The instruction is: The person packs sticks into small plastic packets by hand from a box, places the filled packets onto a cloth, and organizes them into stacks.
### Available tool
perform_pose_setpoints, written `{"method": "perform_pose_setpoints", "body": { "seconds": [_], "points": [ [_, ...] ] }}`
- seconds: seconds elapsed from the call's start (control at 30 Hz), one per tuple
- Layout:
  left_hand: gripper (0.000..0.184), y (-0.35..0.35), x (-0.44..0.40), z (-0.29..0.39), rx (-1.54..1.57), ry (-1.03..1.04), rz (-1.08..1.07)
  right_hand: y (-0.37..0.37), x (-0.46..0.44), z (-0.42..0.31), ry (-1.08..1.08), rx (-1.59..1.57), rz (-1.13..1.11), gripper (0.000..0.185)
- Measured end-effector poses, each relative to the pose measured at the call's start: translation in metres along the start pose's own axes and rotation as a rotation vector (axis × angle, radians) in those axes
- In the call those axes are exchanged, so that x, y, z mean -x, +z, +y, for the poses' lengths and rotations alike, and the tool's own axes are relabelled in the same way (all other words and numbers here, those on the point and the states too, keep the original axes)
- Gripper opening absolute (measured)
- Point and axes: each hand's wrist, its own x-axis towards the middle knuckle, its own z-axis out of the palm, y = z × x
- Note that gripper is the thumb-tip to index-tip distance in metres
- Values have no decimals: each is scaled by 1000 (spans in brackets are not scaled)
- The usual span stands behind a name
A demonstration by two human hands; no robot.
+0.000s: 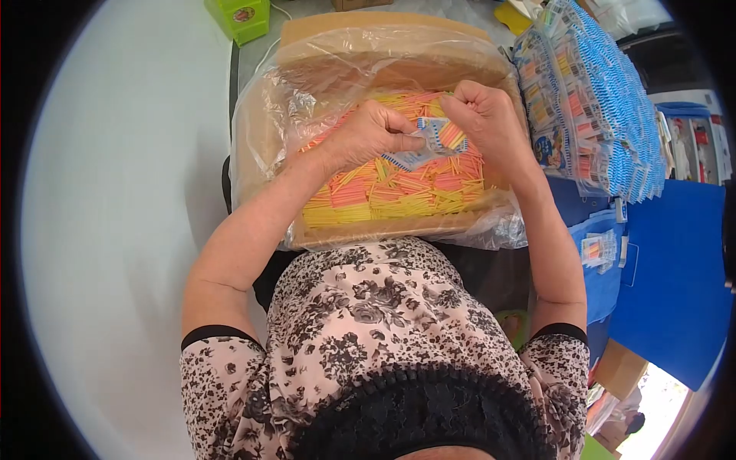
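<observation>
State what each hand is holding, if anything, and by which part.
The left hand pinches a clear packet by its left part, between thumb and fingers; what the right hand holds, if anything, cannot be told.

We're at the wearer's head, close above the near side of the cardboard box (391, 21), looking steeply down.

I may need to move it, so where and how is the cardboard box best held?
Take the cardboard box by its left and right walls, from both sides at once, likely steadiest because it's wide. Clasp firmly: loose plastic liner drapes its rim, and stacked packets crowd the right.
</observation>
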Motion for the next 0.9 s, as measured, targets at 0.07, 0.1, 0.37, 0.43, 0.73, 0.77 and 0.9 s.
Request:
{"method": "perform_pose_setpoints", "body": {
  "seconds": [0.07, 0.1, 0.37, 0.43, 0.73, 0.77, 0.9],
  "points": [
    [14, -1, -1, -1, 85, -8, -14, 5, -1, -9, -19, 34, 4, 31],
    [15, -1, -1, -1, 126, -11, -21, 6, -1, -15, -36, 67, 8, 31],
    [21, -2, -1, -1, 250, 68, -22, -3, 7, -17, -1, -219, 81, 22],
    [21, -3, -2, -1, 253, 65, -29, -1, 12, -13, 17, -273, 116, 19],
    [27, 5, 1, 11, -132, -9, -6, -5, 79, 15, -84, -90, 253, 20],
    [29, 3, 2, 8, -49, -21, -17, -16, 93, 17, -40, -182, 254, 20],
    [32, -6, 4, 0, 0, -23, -27, -97, 189, 57, 128, -340, 449, 18]
  ]
}}
